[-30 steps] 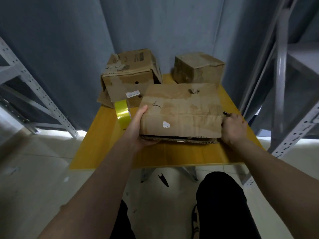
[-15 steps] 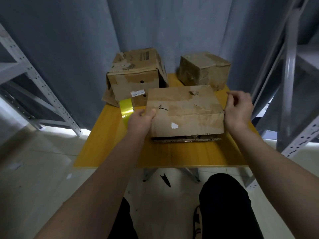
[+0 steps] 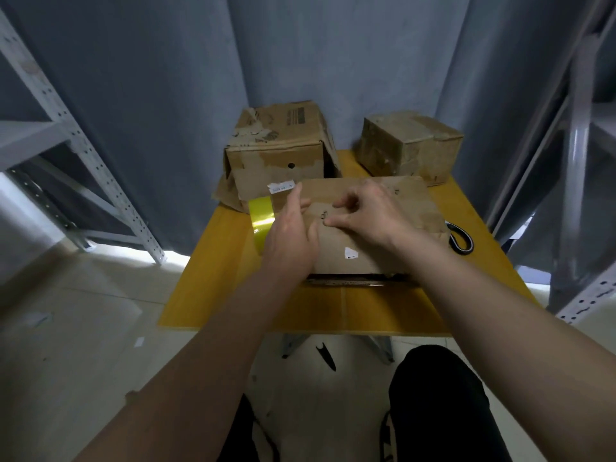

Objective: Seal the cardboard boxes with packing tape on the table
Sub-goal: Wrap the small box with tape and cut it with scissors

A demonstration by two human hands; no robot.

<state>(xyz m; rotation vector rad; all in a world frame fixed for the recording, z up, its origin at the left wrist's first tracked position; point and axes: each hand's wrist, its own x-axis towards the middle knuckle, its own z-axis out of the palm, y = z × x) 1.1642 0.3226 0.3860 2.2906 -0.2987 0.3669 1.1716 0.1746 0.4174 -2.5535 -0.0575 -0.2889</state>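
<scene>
Both hands are working at the near box's left top edge: the left hand (image 3: 290,241) is lying with straight fingers against the flat brown cardboard box (image 3: 373,228), while the right hand (image 3: 363,215) is curling its fingertips as if pinching something small; what it pinches, I cannot tell. That box is sitting mid-table on the yellow wooden table (image 3: 216,281), with the yellow roll of packing tape (image 3: 261,216) just beside its left edge. Worn, creased cardboard probably flexes easily and weighs little; steadying it by the corners seems wisest.
</scene>
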